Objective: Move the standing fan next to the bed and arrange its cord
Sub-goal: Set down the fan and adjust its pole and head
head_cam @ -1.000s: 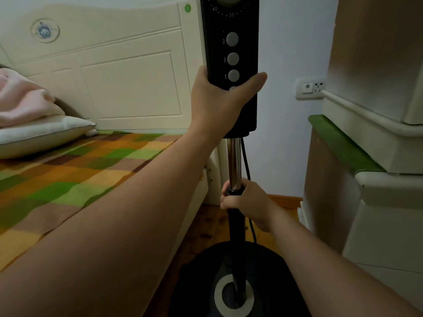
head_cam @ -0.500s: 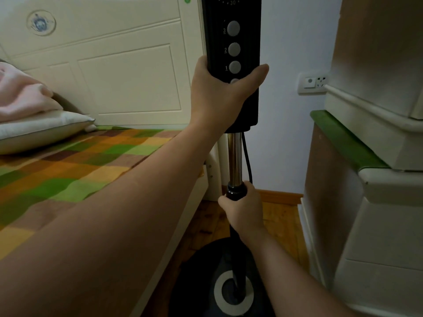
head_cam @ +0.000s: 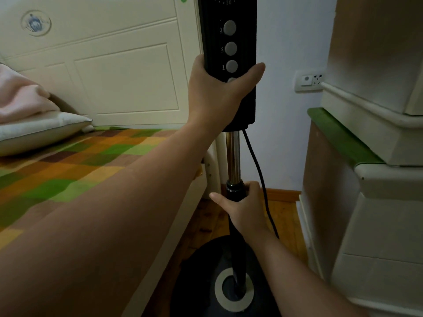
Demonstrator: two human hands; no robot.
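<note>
Black tall standing fan [head_cam: 229, 65] stands just beside the checked bed [head_cam: 80, 161], left hand [head_cam: 219, 97] closed around its control column, right hand [head_cam: 245, 207] closed on its pole, so set it down level, keeping the thin black cord [head_cam: 258, 170] off the round base [head_cam: 206, 282].

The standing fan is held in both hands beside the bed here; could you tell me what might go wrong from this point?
1. The cord hangs loose beside the pole, close to the right hand; it could snag or get trapped under the base.
2. The gap between the bed and the cabinet looks narrow, so the base may knock either one.
3. The left hand grips over the control panel, and could press a button.
</note>
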